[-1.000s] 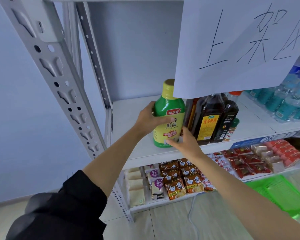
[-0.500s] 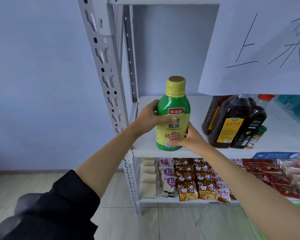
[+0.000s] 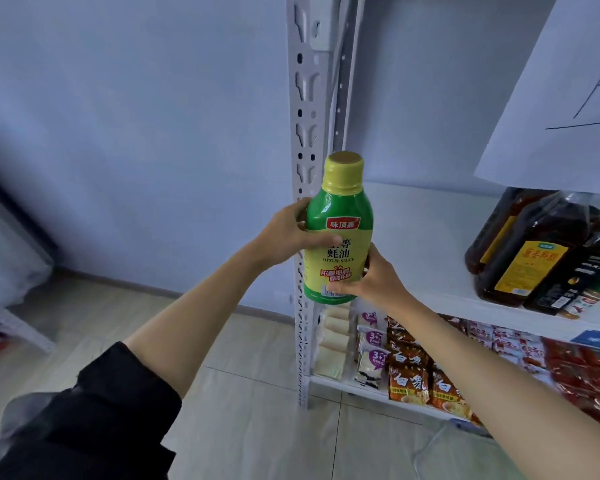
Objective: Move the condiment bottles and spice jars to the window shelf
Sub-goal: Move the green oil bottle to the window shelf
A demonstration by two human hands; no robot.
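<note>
I'm gripping the oyster sauce bottle point(image 3: 338, 237) at frame centre, left hand point(image 3: 290, 233) round its shoulder, right hand point(image 3: 371, 280) under its base, keeping it upright for carrying.

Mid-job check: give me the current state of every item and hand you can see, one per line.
Oyster sauce bottle: upright, capped, held in the air in front of the shelf post.
Left hand: grips the bottle's upper body.
Right hand: grips the bottle's lower part.
Dark bottles: standing on the shelf, capped ends hidden by the paper sign.
Small spice jar: on the shelf beside them.
Snack packets: on the lower shelf.
</note>
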